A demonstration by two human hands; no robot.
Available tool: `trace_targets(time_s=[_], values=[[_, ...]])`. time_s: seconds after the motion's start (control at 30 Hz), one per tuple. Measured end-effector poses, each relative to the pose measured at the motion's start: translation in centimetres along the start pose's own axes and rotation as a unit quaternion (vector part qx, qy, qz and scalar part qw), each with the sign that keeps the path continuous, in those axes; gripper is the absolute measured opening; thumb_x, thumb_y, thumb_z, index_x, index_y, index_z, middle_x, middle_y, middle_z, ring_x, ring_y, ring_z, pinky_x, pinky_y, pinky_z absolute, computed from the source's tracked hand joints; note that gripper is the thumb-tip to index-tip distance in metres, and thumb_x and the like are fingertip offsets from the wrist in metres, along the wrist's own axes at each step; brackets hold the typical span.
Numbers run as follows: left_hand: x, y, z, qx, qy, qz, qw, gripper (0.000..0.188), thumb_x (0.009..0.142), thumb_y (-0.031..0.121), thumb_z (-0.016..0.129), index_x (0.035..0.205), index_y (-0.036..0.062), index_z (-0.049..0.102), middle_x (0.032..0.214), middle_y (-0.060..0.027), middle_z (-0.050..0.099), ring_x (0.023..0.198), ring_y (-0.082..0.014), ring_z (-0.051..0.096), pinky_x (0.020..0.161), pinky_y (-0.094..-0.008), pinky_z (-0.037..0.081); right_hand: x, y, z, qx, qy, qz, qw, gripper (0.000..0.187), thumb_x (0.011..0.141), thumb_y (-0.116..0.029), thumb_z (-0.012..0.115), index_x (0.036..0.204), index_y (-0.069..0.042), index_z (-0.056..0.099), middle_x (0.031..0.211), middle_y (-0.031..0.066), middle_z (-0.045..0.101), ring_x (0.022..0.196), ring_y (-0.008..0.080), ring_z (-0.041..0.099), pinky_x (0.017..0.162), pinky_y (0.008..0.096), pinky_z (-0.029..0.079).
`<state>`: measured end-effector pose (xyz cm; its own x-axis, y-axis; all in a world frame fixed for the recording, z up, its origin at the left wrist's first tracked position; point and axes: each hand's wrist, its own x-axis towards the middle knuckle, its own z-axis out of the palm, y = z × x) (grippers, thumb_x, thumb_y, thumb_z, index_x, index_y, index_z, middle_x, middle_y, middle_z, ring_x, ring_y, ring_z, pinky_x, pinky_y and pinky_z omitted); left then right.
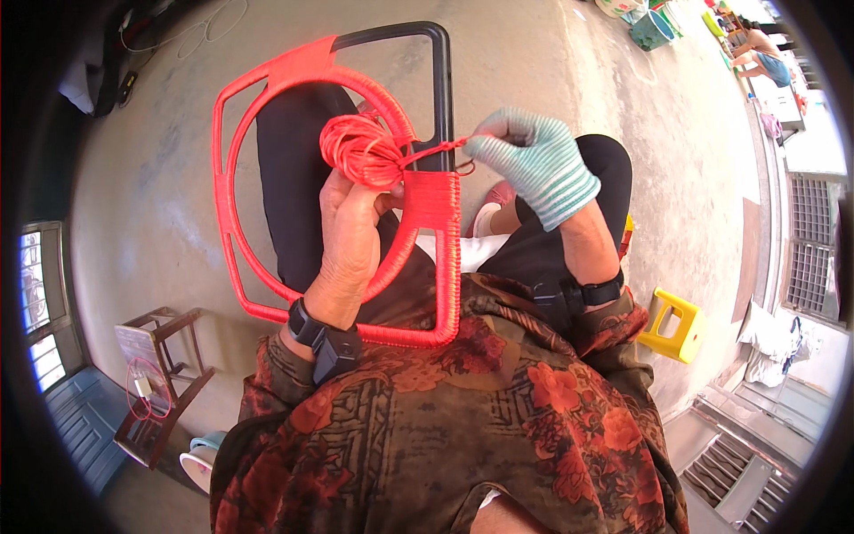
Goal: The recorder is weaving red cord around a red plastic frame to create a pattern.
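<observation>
A rectangular frame with a round ring inside it [449, 267] rests across my lap. Red cord is wound tightly over most of it, while the bar at the upper right corner [442, 80] is bare and black. My bare left hand [347, 222] grips a loose bundle of red cord [360, 151] inside the ring. My right hand [534, 160], in a pale green striped glove, pinches a strand of the red cord [449, 145] just right of the frame's right bar. That strand runs from the bundle across the black bar to my fingertips.
A yellow plastic stool [672, 325] stands on the floor at right. On the left is a wooden stool [169, 374] with a pink cord loop on it. A teal bucket [651, 31] stands far right, near another person [763, 55]. White basins [200, 463] sit at lower left.
</observation>
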<state>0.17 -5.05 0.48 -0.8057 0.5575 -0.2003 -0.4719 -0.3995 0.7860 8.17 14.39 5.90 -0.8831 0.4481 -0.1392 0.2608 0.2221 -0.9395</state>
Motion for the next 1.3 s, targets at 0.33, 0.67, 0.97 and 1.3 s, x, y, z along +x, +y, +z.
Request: trace_targets(time_s=[0.33,0.67,0.97,1.3], values=[[0.5,0.0,0.6,-0.083,-0.009,-0.093,0.992,0.016,0.096,0.01,0.056,0.111,0.0079,0.061,0.105,-0.0029,0.066,0.09,-0.013,0.064,0.08,-0.0302,0.053,0.2,3.7,2.9,0.174,-0.092,0.0,0.98,0.038,0.082,-0.003,0.073,0.114,0.001,0.053,0.101,0.0072,0.064,0.094,0.0116,0.062,0.081,0.0252,0.054],[0.8,0.7,0.7,-0.094,-0.044,-0.127,0.986,0.025,0.095,0.011,0.054,0.118,0.0014,0.054,0.105,-0.0076,0.066,0.09,-0.015,0.064,0.08,-0.03,0.053,-0.5,6.3,-2.3,0.388,0.064,-0.026,0.919,0.026,0.081,-0.011,0.072,0.104,-0.004,0.064,0.098,0.0049,0.065,0.092,0.0172,0.063,0.084,0.0332,0.053],[0.5,1.2,1.2,-0.094,-0.08,-0.092,0.988,0.023,0.094,0.007,0.057,0.116,0.002,0.053,0.101,-0.0064,0.066,0.09,-0.0129,0.065,0.08,-0.027,0.053,-7.8,10.3,-20.0,0.526,0.228,-0.121,0.81,0.053,0.088,-0.059,0.058,0.097,-0.007,0.069,0.112,0.0135,0.069,0.107,0.0301,0.064,0.093,0.0527,0.05],[0.1,0.9,1.3,-0.073,-0.09,-0.085,0.99,0.01,0.094,0.005,0.06,0.103,0.0032,0.056,0.096,-0.0071,0.069,0.085,-0.0108,0.067,0.076,-0.0238,0.054,-4.9,4.4,-3.5,0.343,-0.039,0.068,0.936,0.037,0.088,-0.018,0.068,0.117,0.001,0.056,0.074,0.0018,0.058,0.06,0.0101,0.055,0.057,0.0252,0.047]])
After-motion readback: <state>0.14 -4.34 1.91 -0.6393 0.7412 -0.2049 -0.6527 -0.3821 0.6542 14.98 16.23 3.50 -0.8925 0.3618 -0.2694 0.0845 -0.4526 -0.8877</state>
